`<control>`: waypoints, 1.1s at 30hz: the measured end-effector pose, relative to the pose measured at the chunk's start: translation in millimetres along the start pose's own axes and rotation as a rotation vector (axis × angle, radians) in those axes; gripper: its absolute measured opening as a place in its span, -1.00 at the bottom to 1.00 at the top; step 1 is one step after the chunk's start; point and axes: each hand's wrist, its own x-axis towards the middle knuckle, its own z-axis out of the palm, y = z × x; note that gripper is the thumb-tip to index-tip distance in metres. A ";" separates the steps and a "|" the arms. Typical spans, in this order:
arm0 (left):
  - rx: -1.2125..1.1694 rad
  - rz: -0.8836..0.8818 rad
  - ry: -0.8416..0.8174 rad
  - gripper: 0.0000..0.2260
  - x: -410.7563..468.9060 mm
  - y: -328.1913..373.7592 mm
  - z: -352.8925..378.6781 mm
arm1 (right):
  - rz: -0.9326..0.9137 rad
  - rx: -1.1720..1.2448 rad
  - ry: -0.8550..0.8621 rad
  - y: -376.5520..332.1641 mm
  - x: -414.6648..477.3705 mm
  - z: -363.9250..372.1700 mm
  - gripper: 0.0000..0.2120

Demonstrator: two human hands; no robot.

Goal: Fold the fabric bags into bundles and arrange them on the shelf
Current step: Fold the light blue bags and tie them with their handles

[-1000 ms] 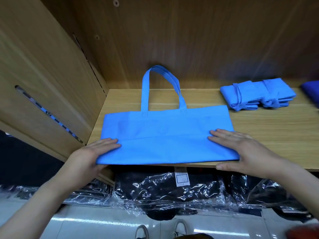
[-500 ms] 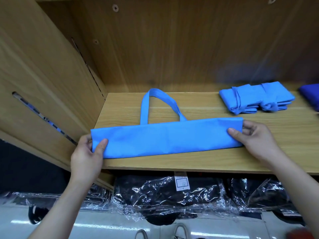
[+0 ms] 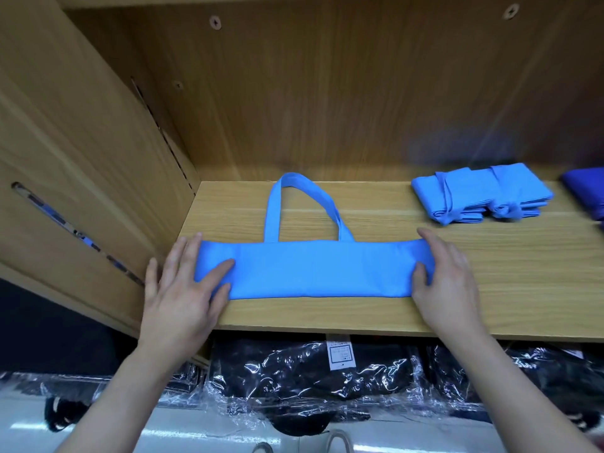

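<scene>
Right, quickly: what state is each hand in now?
Left hand: open, pressing flat on the bag's left end.
Right hand: open, pressing its right end.

A folded bag (image 3: 320, 269) lies crosswise near the front edge of the shelf (image 3: 506, 289), its handles (image 3: 274, 210) reaching back toward the back panel (image 3: 327, 93). The left grip (image 3: 183, 289) rests flat on the bag's left end, beside the side panel (image 3: 81, 142), and the right grip (image 3: 447, 279) lies over its right end. Two bundles (image 3: 480, 194) sit side by side at the right rear of the shelf, well apart from the bag, with another fabric piece (image 3: 585, 191) just to their right, and wrapped packages (image 3: 294, 380) lie below the shelf.
</scene>
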 end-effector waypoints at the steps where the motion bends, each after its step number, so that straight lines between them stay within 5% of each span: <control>1: 0.015 0.025 -0.026 -0.57 -1.7 -0.4 0.7 | -0.011 -0.034 -0.005 0.8 0.7 1.0 -0.47; 5: 0.018 0.133 -0.212 -0.32 -6.1 -3.1 3.6 | 0.084 -0.142 -0.102 -2.3 3.3 -1.5 -0.47; 12: 0.158 0.164 -0.317 -0.46 -18.6 -6.2 -17.0 | 0.190 -0.153 -0.410 2.0 26.1 -33.8 -0.53; 17: 0.138 0.205 -0.280 -0.44 -12.9 17.8 -27.2 | 0.195 -0.124 -0.480 -3.0 31.2 -36.4 -0.52; 21: 0.154 0.347 -0.312 -0.12 -11.4 62.0 -10.8 | 0.211 -0.108 -0.465 -10.0 32.5 -37.1 -0.64; 25: 0.197 0.295 -0.341 -0.19 -9.0 78.2 -12.9 | 0.280 0.164 -0.435 -12.5 38.9 -41.7 -0.79; 30: 0.165 0.266 -0.346 -0.22 -14.7 88.5 -13.3 | 0.356 0.656 -0.424 -32.7 50.7 -44.1 -0.44; 33: 0.193 0.324 -0.357 -0.24 -18.9 99.0 -14.2 | 0.314 0.785 -0.326 -52.7 63.0 -33.6 -0.45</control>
